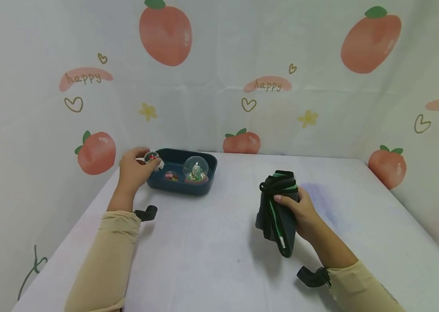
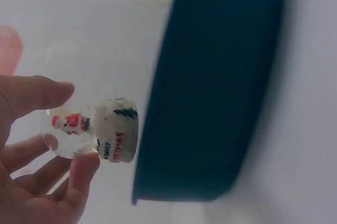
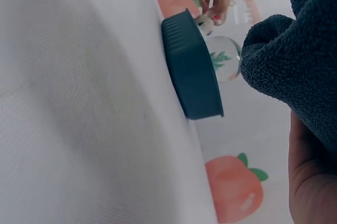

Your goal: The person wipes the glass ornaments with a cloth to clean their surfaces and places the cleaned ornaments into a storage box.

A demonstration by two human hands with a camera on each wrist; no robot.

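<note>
My left hand [image 1: 130, 170] holds a small snow globe [image 2: 117, 133] by its clear dome, at the left rim of a dark blue tray [image 1: 172, 187]. In the left wrist view a red-and-white figure shows inside, and the white base has lettering and a green tree. Inside the tray stand a larger snow globe [image 1: 197, 167] with a green tree and a small colourful piece [image 1: 171, 175]. On the right, my right hand [image 1: 304, 213] grips a folded dark towel-like cloth [image 3: 305, 71] above the table, with black and green bands tied round it.
A white cloth covers the table [image 1: 204, 242]. Behind it hangs a white curtain [image 1: 211, 52] printed with peaches, hearts and the word happy. Dark camera mounts [image 1: 313, 277] stick out from both wrists.
</note>
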